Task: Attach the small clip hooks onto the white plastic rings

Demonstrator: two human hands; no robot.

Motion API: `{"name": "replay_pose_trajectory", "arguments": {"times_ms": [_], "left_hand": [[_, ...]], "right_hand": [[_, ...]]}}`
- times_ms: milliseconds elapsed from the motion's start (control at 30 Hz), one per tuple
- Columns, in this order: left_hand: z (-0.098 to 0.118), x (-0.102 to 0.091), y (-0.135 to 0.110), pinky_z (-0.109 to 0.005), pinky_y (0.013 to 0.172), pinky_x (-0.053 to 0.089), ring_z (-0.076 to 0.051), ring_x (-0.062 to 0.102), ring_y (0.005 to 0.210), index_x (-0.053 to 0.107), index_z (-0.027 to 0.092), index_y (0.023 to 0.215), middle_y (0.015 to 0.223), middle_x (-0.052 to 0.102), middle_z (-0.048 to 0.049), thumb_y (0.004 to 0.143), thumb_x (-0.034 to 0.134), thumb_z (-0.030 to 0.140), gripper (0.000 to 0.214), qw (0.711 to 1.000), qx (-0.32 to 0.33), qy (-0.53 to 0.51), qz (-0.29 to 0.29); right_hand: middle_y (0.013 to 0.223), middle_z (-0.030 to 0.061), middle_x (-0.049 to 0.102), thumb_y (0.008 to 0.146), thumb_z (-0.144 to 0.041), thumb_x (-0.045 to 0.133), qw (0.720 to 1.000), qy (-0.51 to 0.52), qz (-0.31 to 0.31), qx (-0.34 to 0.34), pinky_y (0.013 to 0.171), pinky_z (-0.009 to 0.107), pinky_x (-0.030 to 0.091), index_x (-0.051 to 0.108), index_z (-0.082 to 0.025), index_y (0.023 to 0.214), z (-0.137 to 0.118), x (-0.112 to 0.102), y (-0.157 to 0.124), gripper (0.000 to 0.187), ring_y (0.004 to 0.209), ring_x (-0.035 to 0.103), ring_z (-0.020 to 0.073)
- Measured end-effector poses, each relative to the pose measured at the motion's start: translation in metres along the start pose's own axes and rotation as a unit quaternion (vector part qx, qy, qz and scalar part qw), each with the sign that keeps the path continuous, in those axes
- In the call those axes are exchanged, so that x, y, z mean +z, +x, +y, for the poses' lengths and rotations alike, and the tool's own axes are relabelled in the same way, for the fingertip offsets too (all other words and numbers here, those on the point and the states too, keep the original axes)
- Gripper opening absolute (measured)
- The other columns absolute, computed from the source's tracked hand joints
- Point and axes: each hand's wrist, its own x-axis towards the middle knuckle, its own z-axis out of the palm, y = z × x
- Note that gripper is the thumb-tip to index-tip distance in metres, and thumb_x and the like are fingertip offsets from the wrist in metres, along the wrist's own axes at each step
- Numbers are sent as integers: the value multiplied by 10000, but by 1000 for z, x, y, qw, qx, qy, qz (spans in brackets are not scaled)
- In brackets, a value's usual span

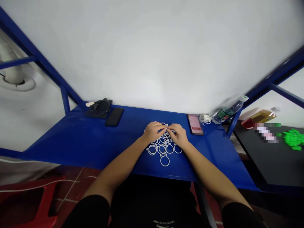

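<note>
Several thin white plastic rings [165,160] with small clip-like tabs lie in an overlapping cluster on the blue tabletop [95,142]. My left hand [154,131] is over the left far side of the cluster, thumb and fingertips pinched together. Facing it, my right hand [178,133] is pinched in the same way, and the fingertips of both hands meet above the rings. A small white part, seemingly a ring's tab, shows between them. The fingers cover most of it, and part of the pile lies hidden beneath my hands.
A black phone [114,117] and a crumpled black bag [99,108] lie at the back left. Toward the back right are a pink-screened phone [195,123], a white cable [207,118] and a clear bottle [229,110]. Green pieces [294,138] sit on a dark side table [268,161].
</note>
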Motion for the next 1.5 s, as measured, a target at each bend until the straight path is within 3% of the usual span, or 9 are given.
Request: {"name": "replay_pose_trajectory", "arguments": {"times_ms": [633, 1000, 1333, 1500], "left_hand": [[5, -2, 4, -352, 772, 577, -172, 733, 795, 775, 210, 966, 900, 805, -51, 1004, 626, 265, 163, 999, 11, -36, 8], [7, -4, 5, -354, 776, 578, -175, 723, 777, 758, 214, 898, 861, 799, -43, 991, 621, 268, 174, 999, 6, -40, -3], [8, -2, 3, -340, 763, 566, -171, 707, 760, 741, 212, 836, 818, 776, -40, 986, 636, 262, 189, 1000, -8, -30, -6], [7, 0, 1, -339, 775, 563, -171, 722, 795, 756, 207, 902, 859, 785, -44, 1002, 636, 265, 167, 999, -7, -30, 11]], "right_hand": [[931, 57, 775, 1024, -326, 600, 1000, -1, 1, 16, 880, 439, 552, 708, -263, 999, -5, -3, 1, 127, 918, 722, 249], [950, 76, 699, 1071, -359, 504, 997, 48, -52, 33, 813, 409, 540, 628, -251, 1004, -5, -4, 2, 178, 888, 661, 240], [918, 64, 696, 1079, -368, 490, 998, 25, -49, 33, 815, 408, 516, 619, -250, 986, -3, -2, 1, 198, 865, 657, 238], [924, 66, 714, 1074, -341, 514, 999, 23, -25, 33, 801, 403, 518, 639, -244, 996, -3, -1, 1, 177, 871, 671, 233]]}}
